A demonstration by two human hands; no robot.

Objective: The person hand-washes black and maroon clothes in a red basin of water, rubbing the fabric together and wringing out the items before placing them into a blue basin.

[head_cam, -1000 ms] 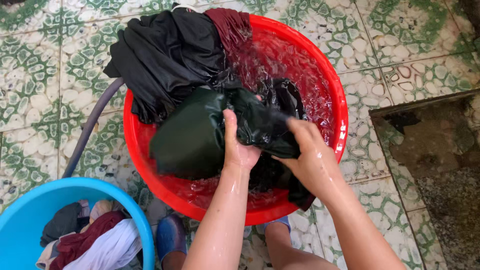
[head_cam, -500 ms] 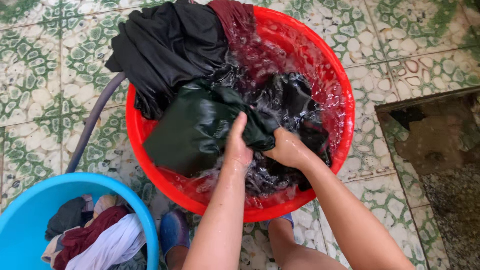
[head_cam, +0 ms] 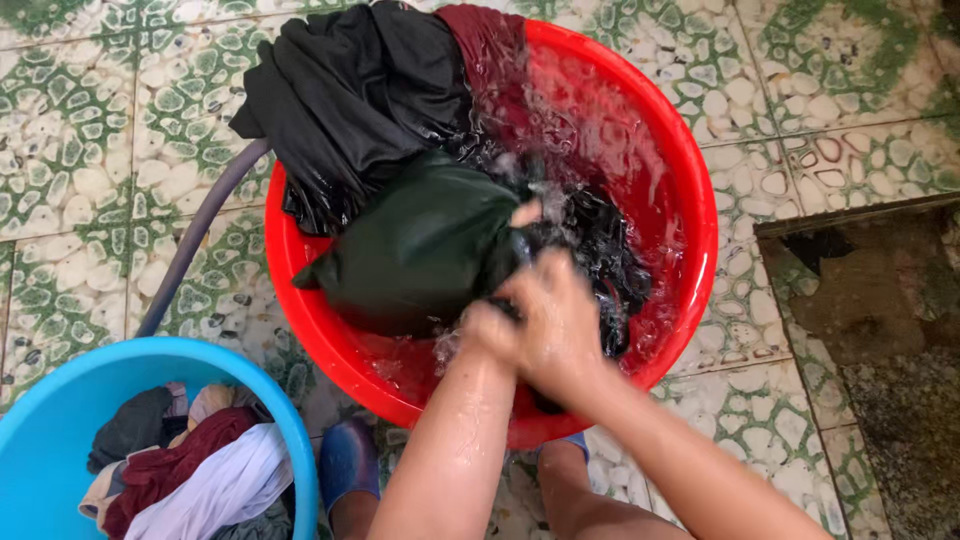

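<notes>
- Scrubbing a dark green garment point(head_cam: 420, 245) in the red basin point(head_cam: 690, 180); both my hands are motion-blurred.
- Right hand point(head_cam: 555, 325): fingers curled, closed on a bunch of wet black cloth point(head_cam: 600, 245) at the garment's right end.
- Left hand point(head_cam: 485, 330): touching the right one, fist closed on the same wad. Exact finger positions lost to blur.
- Green garment lies mid-basin, bulging above the water, its left corner reaching the basin's near-left rim.
- Black clothing point(head_cam: 340, 100) is heaped over the far-left rim, spilling outside onto the tiled floor point(head_cam: 70, 150). A maroon piece point(head_cam: 490, 50) sits just beside it, partly in the water.
- Water is choppy, splashing around my wrists.
- Grey hose point(head_cam: 195, 245) runs along the floor to the basin's left side.
- Blue tub point(head_cam: 60, 400) bottom-left, near the basin, holds mixed laundry point(head_cam: 190, 470): maroon, white, grey.
- Blue shoe point(head_cam: 345, 465) on the floor between tub and basin.
</notes>
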